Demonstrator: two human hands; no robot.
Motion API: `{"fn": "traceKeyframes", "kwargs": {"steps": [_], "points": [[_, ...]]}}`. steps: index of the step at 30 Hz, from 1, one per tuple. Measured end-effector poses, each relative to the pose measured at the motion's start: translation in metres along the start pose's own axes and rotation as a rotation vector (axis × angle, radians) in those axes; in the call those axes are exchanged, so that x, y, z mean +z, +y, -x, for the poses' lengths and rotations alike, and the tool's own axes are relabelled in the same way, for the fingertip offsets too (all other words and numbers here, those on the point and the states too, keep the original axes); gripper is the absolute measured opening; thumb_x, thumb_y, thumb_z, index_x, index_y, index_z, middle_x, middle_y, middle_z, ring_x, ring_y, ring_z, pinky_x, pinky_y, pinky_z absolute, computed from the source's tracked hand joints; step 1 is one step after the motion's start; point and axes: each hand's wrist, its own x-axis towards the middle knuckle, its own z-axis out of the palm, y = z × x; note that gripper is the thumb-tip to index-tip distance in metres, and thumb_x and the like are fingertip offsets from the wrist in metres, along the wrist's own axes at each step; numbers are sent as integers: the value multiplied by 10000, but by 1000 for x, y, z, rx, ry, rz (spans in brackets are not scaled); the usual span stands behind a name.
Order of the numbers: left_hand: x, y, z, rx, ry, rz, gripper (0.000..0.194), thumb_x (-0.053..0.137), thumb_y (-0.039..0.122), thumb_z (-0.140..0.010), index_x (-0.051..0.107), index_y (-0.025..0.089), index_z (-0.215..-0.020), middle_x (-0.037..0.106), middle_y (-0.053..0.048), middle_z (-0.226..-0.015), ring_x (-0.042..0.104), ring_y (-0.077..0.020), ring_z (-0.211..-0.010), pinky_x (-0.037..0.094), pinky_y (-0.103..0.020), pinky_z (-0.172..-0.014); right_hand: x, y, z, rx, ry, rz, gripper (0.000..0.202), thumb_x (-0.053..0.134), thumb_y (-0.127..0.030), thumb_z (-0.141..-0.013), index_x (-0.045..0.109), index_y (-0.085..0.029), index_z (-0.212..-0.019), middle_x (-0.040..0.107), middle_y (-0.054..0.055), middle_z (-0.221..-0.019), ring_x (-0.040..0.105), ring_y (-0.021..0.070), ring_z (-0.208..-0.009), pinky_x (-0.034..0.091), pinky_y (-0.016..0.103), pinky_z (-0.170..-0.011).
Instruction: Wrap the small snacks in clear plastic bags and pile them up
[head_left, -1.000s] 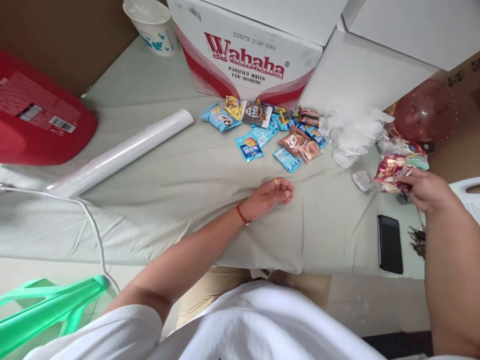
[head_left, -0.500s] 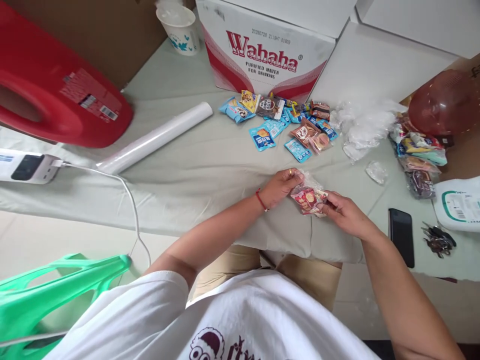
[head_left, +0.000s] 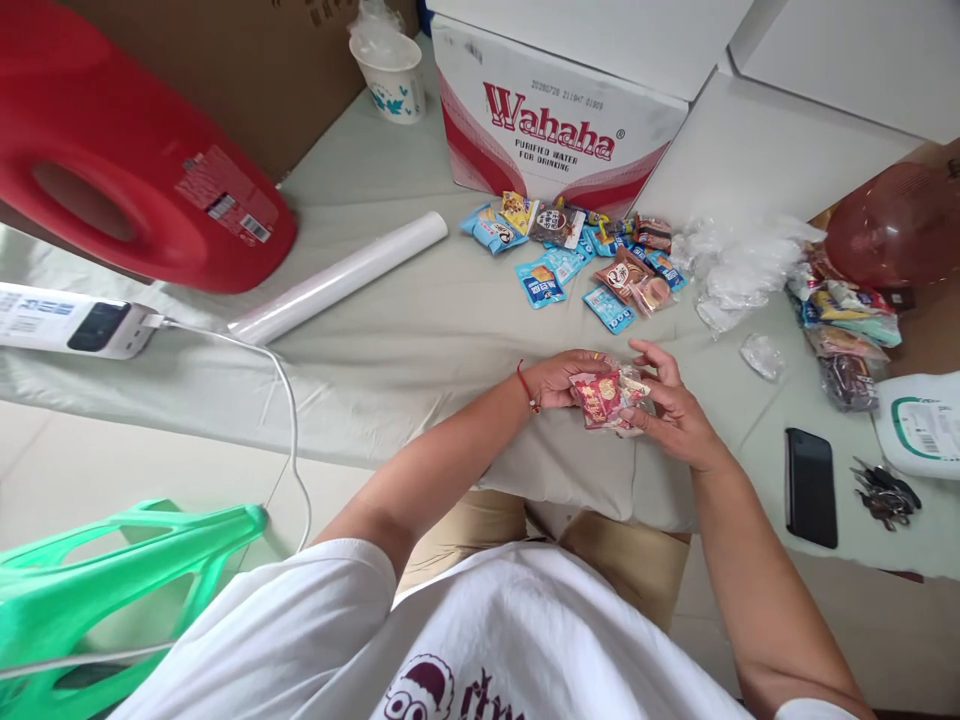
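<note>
**Both hands meet on the red-and-cream snack packet**

The red-and-cream snack packet (head_left: 596, 402) is no longer at the right side of the surface; it is now in front of the torso, held between the 2 hands just above the near edge of the grey-green cloth (head_left: 450, 385). The left hand (head_left: 559, 380) is closed on its left side, fingers lying along the upper edge. The right hand (head_left: 684, 425) grips the other side more loosely: its thumb presses on the packet's front while the forefinger now reaches up, away from it. The fingers behind the packet are partly hidden. Clear, crinkled wrapping shows at the packet's upper right, but whether it is open cannot be told. The change means that a 1-handed hold has become a shared 2-handed hold, which probably makes the packet easier to steady or turn.

Beyond the hands, a loose spread of small blue, brown and yellow snack packets (head_left: 541, 285) lies in front of the white-and-red cardboard carton (head_left: 559, 180). Just right of that spread is a heap of crumpled clear plastic bags (head_left: 739, 265), with 1 small crumpled clear bag (head_left: 761, 357) apart from it. Farther right, a mixed pile of wrapped snacks (head_left: 847, 380) sits beside the white plastic container (head_left: 919, 420). The flat black phone (head_left: 811, 488) lies near the bunch of dark keys (head_left: 887, 495).
</note>
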Motion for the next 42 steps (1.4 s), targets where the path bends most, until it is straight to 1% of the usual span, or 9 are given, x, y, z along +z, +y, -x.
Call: {"fn": "traceKeyframes", "kwargs": {"steps": [6,14,18,21,24,28,33,38,42], "points": [[-4,0,1,-85,-63,63,517,1060,398,-492,710,172,-797,676,-30,-738,590,-121,-604,481,-277,-599,10,0,-2,42,-28,-221,407,847,-526,-832,820,-323,-1185,688,70,-1422,566,306,-1389,380,506,-1244],[9,-6,3,330,165,11,445,980,240,-566,664,167,-869,619,40,-787,553,-72,-662,439,-219,-643,36,17,3,99,211,-359,326,868,-461,-818,834,-290,-1094,726,53,-1330,644,277,-1274,469,457,-1172],[16,1,8,435,161,-19,361,893,417,-689,736,156,-882,719,-33,-855,653,-157,-792,505,-288,-764,48,29,-5,173,429,-523,404,899,-477,-770,787,-272,-1099,763,34,-1173,690,246,-1115,528,462,-1100],[24,11,20,542,34,-114,566,655,665,-874,743,171,-1135,770,-102,-1077,698,-267,-1048,526,-387,-930,52,31,-14,144,550,-548,459,924,-489,-726,728,-277,-1083,755,12,-1103,683,222,-1088,526,438,-1100],[31,14,28,682,40,-424,639,626,690,-914,649,210,-1336,734,-118,-1262,678,-277,-1160,513,-393,-992,52,32,-20,104,502,-527,513,922,-456,-732,657,-322,-1151,719,-11,-1121,676,194,-1064,539,388,-1059],[25,3,18,660,209,-825,498,597,631,-968,723,186,-1152,754,-114,-1189,686,-249,-1110,501,-361,-1000,52,36,-21,102,361,-483,751,893,-484,-762,529,-373,-1410,675,15,-1257,667,215,-1110,546,406,-1042],[9,-5,0,565,212,-790,530,558,633,-979,685,161,-1183,758,-105,-1127,701,-232,-1010,528,-341,-916,54,41,-21,44,266,-366,762,848,-540,-811,514,-347,-1469,562,58,-1505,551,267,-1379,434,450,-1207],[0,-2,5,541,71,-889,684,813,461,-814,564,178,-1386,697,-133,-1316,679,-256,-1113,518,-362,-987,45,50,-21,135,279,-290,818,823,-608,-821,476,-312,-1500,619,83,-1427,638,254,-1249,506,435,-1138],[-7,-2,3,505,139,-855,617,793,494,-838,595,166,-1322,721,-125,-1231,672,-282,-1117,503,-413,-1036,34,54,-17,209,250,-351,993,899,-542,-758,380,-334,-1578,655,74,-1390,650,235,-1260,498,451,-1162]]}}
